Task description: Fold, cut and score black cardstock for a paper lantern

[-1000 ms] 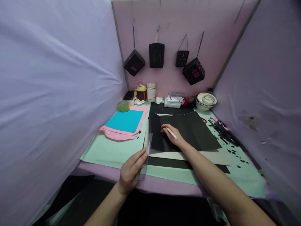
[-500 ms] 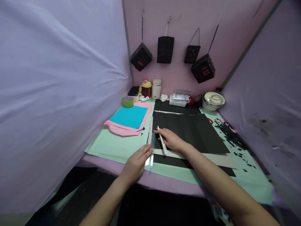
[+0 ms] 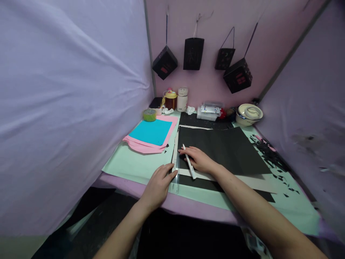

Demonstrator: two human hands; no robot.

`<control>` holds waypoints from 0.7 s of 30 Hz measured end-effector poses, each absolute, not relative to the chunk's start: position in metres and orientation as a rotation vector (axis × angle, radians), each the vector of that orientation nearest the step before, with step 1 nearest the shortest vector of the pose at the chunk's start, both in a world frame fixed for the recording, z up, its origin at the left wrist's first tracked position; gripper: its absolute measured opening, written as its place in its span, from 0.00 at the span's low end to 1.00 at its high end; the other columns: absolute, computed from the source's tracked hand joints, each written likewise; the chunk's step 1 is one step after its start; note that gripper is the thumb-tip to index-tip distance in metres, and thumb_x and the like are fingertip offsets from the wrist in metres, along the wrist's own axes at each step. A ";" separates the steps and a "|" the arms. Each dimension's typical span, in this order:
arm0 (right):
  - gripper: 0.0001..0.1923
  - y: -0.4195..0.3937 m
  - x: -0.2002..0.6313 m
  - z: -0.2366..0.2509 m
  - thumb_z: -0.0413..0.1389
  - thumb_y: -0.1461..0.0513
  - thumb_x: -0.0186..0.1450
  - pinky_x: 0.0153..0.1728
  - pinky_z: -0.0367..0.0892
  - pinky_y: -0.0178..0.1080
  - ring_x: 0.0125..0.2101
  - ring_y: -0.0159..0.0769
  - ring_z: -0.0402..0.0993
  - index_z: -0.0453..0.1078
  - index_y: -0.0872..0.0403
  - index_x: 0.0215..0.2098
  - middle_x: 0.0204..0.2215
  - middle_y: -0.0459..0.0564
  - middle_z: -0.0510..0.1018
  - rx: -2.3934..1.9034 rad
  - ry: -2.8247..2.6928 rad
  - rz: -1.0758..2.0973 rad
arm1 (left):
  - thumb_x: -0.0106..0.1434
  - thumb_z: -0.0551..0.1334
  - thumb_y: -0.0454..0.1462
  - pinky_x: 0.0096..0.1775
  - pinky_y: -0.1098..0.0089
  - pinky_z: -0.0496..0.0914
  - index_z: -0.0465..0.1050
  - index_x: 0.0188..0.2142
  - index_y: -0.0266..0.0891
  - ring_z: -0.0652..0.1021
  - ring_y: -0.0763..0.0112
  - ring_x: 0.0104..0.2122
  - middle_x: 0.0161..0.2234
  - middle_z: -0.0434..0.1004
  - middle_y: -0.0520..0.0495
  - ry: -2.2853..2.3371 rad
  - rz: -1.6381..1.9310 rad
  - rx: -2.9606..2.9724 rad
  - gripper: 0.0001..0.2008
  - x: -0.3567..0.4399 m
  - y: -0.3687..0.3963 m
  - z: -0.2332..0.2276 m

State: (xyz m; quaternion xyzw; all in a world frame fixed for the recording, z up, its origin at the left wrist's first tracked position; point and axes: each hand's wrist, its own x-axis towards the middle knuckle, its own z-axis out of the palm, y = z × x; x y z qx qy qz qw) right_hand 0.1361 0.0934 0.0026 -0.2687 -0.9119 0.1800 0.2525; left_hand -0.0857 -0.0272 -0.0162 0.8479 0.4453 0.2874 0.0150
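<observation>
A clear ruler (image 3: 175,183) lies along the left edge of a black paper sheet (image 3: 215,144), pointing away from me. My left hand (image 3: 159,184) presses on it, thumb and fingers stretched along its near part. Between the fingers of my right hand (image 3: 198,160) a white pen (image 3: 190,164) rests at a slant, its narrow end pointing away. The fingertips of that hand are near the ruler's far part, above the black paper. Under the black sheet, a pale board (image 3: 250,181) and more black paper (image 3: 201,182) stick out at the front.
Blue paper (image 3: 151,131) and pink paper (image 3: 144,148) lie at left with a tape roll (image 3: 149,115). A bottle (image 3: 182,100), a marker case (image 3: 208,113) and a lidded bowl (image 3: 248,115) stand behind. Black scraps (image 3: 269,156) lie at right. Black paper lanterns (image 3: 193,54) hang on the wall.
The view has shifted slightly, so the scene sits a little farther right and higher. My left thumb has spread a little from the fingers. The pen and ruler stay nearly in place.
</observation>
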 end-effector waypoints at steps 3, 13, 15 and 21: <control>0.21 0.094 0.137 0.001 0.50 0.66 0.65 0.58 0.56 0.52 0.56 0.39 0.65 0.63 0.46 0.56 0.55 0.51 0.71 -0.751 -2.513 0.475 | 0.59 0.48 0.23 0.57 0.52 0.62 0.64 0.56 0.40 0.67 0.62 0.57 0.56 0.68 0.41 1.406 0.909 2.602 0.27 -0.085 -0.027 -0.017; 0.21 0.094 0.137 0.003 0.51 0.66 0.65 0.58 0.57 0.53 0.56 0.40 0.65 0.64 0.46 0.56 0.54 0.51 0.72 -0.752 -2.500 0.488 | 0.59 0.48 0.23 0.58 0.50 0.62 0.67 0.54 0.38 0.65 0.60 0.59 0.56 0.69 0.42 1.405 0.880 2.625 0.25 -0.087 -0.029 -0.017; 0.21 0.094 0.137 0.002 0.50 0.66 0.65 0.58 0.57 0.53 0.56 0.40 0.66 0.64 0.46 0.56 0.54 0.51 0.72 -0.751 -2.494 0.489 | 0.59 0.48 0.23 0.57 0.50 0.62 0.67 0.54 0.39 0.65 0.60 0.59 0.56 0.69 0.42 1.407 0.890 2.631 0.26 -0.087 -0.028 -0.017; 0.21 0.093 0.136 0.003 0.51 0.67 0.64 0.58 0.57 0.53 0.56 0.39 0.66 0.65 0.45 0.54 0.55 0.50 0.71 -0.762 -2.478 0.505 | 0.57 0.48 0.22 0.58 0.49 0.62 0.65 0.56 0.39 0.64 0.60 0.60 0.57 0.68 0.43 1.419 0.878 2.643 0.29 -0.086 -0.027 -0.017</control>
